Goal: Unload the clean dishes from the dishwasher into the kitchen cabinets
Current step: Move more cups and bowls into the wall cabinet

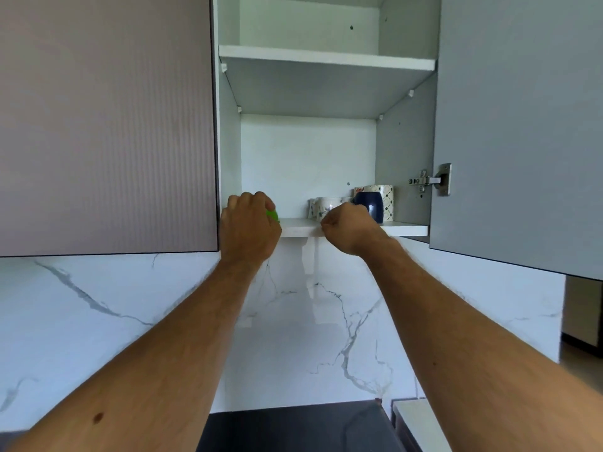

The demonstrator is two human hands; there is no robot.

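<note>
Both hands are raised to the bottom shelf [404, 228] of an open wall cabinet [406, 141], seen from the head camera looking up along two bare forearms. On the left, the left hand [248, 225] is curled round a bright green object [272, 215], of which only a small sliver shows past the knuckles at the shelf's front left edge; what kind of dish it is cannot be told. On the right, the right hand [347, 227] is closed into a fist at the shelf's front lip, just before a white floral mug [328, 205]; its fingers are turned away, so whether they grip the mug's handle or hold nothing cannot be told. Beside that mug, to its right, stands a dark blue mug [371, 203], and behind the blue one a taller white mug with a green pattern [385, 199]. A further cup with a red mark [358, 190] peeks out behind them, mostly hidden. All these stand clustered on the right half of the bottom shelf. Higher up runs a second white shelf [326, 57]. Swung out at the right is the open grey cabinet door [522, 125] on a metal hinge [432, 181]. At the left hangs a closed ribbed door [107, 125]. Below the cabinets a white marble-veined backsplash [98, 305] spreads, and a dark surface [293, 429] lies at the bottom edge.
</note>
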